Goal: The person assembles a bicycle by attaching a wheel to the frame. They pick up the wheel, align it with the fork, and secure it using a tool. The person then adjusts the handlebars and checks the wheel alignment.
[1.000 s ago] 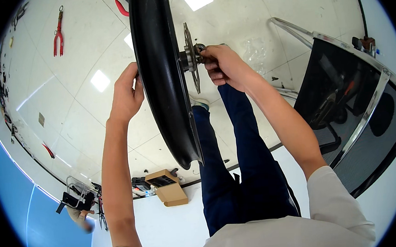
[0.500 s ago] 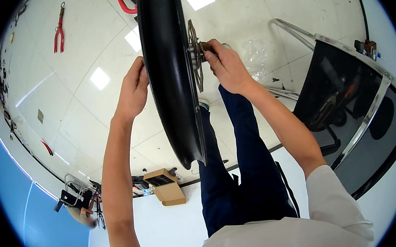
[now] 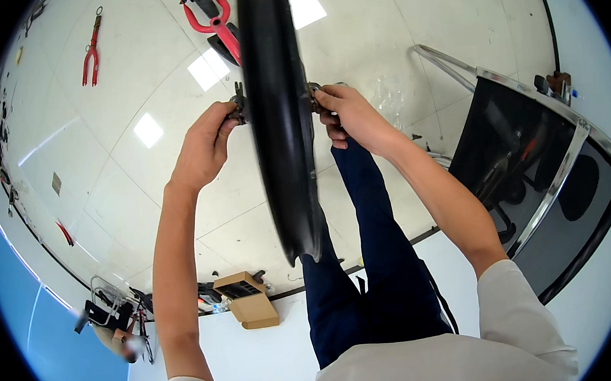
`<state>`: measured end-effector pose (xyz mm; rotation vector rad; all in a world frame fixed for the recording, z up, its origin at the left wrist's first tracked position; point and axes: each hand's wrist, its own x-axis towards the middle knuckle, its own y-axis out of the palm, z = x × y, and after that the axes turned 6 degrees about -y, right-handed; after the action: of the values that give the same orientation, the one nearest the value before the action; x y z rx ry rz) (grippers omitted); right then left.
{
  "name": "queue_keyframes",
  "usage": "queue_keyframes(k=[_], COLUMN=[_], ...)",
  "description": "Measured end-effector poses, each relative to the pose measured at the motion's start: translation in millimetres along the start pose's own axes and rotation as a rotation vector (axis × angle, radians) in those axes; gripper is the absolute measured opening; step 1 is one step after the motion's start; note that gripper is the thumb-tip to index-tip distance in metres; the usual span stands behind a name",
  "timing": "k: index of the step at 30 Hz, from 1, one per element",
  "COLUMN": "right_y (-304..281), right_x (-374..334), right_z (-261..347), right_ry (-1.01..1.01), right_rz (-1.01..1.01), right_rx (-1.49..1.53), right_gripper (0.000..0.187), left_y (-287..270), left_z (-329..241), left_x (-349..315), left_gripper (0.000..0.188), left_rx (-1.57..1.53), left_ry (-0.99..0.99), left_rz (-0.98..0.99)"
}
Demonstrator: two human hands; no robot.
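Held upright in front of me is a black wheel rim (image 3: 281, 142) with no tyre on it, seen nearly edge-on. My left hand (image 3: 205, 146) is closed on the left end of its axle (image 3: 238, 104), thumb and fingers pinching the metal parts there. On the other side, my right hand (image 3: 354, 116) has its fingers curled round the right axle end, close against the hub (image 3: 314, 98). The rim hides the middle of the hub. My fingers partly cover both axle ends.
On the tiled floor lie a red fork (image 3: 91, 57) at far left and a red frame part (image 3: 217, 23) beyond the rim. To the right stands a black mesh chair (image 3: 530, 153). An open cardboard box (image 3: 254, 311) sits behind me; another person (image 3: 114, 335) is at lower left.
The wheel has shifted right and turned slightly. The brake disc seen on its right side no longer shows. The left axle end has come into view in my left hand.
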<state>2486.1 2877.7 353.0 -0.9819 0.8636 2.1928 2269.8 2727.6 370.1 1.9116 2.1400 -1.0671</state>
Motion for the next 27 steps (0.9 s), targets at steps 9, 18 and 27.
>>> queue_keyframes(k=[9,18,27], right_y=[23.2,-48.8,39.7], right_x=[-15.1,-21.0,-60.0], right_z=[5.2,-121.6,-101.3], right_ry=[-0.012,-0.030,-0.598], right_rz=[-0.182,-0.147,0.289], right_rx=[-0.039,-0.440,-0.974], right_gripper=[0.034,0.021,0.081], left_y=[-2.7,95.7,132.4], left_z=[18.7,13.3,-13.0], left_x=[2.0,-83.4,-116.6], left_gripper=[0.021,0.033,0.045], left_rx=[0.184,-0.597,-0.517], left_ry=[0.273,-0.102,0.215], left_rz=[-0.159,-0.362,-0.439])
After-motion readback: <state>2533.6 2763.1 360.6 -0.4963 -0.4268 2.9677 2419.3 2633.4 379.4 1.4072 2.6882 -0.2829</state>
